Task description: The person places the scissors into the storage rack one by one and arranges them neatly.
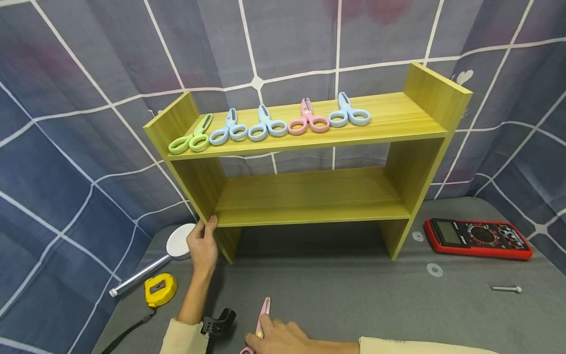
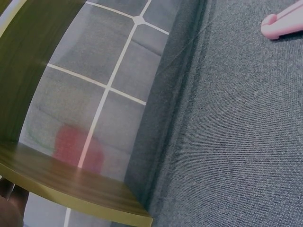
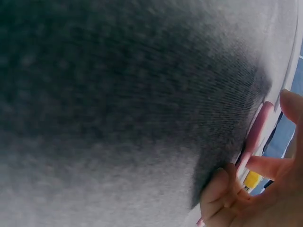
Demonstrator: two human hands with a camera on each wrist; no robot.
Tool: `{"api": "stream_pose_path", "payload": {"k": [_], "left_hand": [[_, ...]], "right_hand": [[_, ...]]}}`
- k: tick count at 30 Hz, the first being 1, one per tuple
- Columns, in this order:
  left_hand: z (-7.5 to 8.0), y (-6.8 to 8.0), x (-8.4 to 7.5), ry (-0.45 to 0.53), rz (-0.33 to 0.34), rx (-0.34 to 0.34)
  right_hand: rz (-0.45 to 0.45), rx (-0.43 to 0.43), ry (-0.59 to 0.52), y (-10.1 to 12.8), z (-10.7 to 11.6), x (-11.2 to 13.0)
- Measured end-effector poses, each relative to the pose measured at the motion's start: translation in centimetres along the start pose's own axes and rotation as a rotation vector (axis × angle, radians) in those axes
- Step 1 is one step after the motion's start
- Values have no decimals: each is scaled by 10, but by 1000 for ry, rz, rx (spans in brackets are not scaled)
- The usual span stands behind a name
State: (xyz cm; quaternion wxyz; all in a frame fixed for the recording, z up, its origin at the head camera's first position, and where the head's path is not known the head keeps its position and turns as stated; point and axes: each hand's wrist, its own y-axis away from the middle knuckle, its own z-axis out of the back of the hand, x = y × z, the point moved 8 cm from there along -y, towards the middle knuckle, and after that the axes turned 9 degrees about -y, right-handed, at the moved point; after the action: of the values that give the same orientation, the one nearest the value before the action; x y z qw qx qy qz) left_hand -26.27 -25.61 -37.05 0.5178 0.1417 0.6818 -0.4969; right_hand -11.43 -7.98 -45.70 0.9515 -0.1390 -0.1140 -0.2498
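A small two-tier wooden shelf [image 1: 309,196] stands on the grey cloth surface. My left hand [image 1: 204,246] grips its left side panel at the height of the lower board, thumb on the front edge; in the left wrist view only a bit of this hand [image 2: 13,205] shows behind the panel. Pink scissors [image 1: 263,317] lie in front of the shelf, blades pointing away. My right hand [image 1: 283,338] holds them near the handles, which it partly covers. On the top board lie green scissors [image 1: 194,136], other pink scissors [image 1: 307,118] and several light-blue scissors [image 1: 349,112] in a row.
Left of the shelf lie a shower head [image 1: 179,241] and a yellow tape measure [image 1: 160,290] with a black strap. To the right are a red multimeter [image 1: 479,238], two washers [image 1: 435,269] and a bolt [image 1: 506,289]. A checked curtain [image 1: 292,44] hangs behind.
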Motion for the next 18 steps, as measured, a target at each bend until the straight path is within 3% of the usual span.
{"api": "stream_pose_path", "payload": {"k": [4, 7, 11, 18], "left_hand": [[-1, 0, -1, 10, -7, 0], [0, -1, 0, 2, -5, -4], [1, -2, 0, -1, -3, 4], [1, -2, 1, -4, -6, -3]], "right_hand": [[34, -64, 114, 4, 0, 3], [54, -66, 161, 8, -2, 3], [50, -13, 53, 14, -3, -1], [121, -21, -129, 30, 5, -4]]}}
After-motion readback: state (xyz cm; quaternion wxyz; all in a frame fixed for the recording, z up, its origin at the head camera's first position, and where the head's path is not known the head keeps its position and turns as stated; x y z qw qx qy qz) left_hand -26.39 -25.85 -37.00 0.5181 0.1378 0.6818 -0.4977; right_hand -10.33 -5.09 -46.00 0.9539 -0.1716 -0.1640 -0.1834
